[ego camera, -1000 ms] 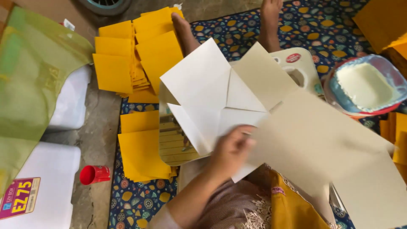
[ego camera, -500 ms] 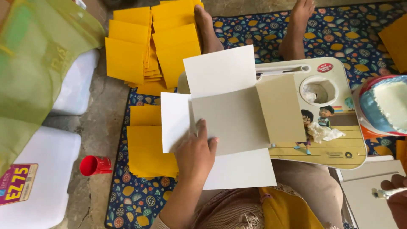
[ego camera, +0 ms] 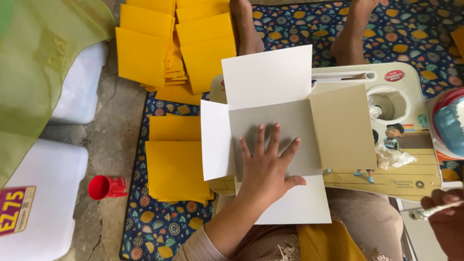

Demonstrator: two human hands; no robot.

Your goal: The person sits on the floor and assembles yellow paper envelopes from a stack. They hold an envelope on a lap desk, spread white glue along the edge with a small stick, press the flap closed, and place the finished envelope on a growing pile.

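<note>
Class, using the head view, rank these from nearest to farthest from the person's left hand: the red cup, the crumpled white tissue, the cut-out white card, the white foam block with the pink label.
1. Cut-out white card: under the left hand, touching.
2. Crumpled white tissue: to its right, on the lap desk.
3. Red cup: to its left, on the floor.
4. White foam block: far left edge.

Two hands show: the left hand (ego camera: 267,166) and the right hand (ego camera: 447,217). One white card sheet (ego camera: 270,82) with one tan flap (ego camera: 342,126). One lap tray (ego camera: 415,169). One red cup (ego camera: 106,187). One brush (ego camera: 435,211). Two bare feet (ego camera: 244,26). Yellow squares (ego camera: 176,164) lie in several stacks, too many to count.
</note>
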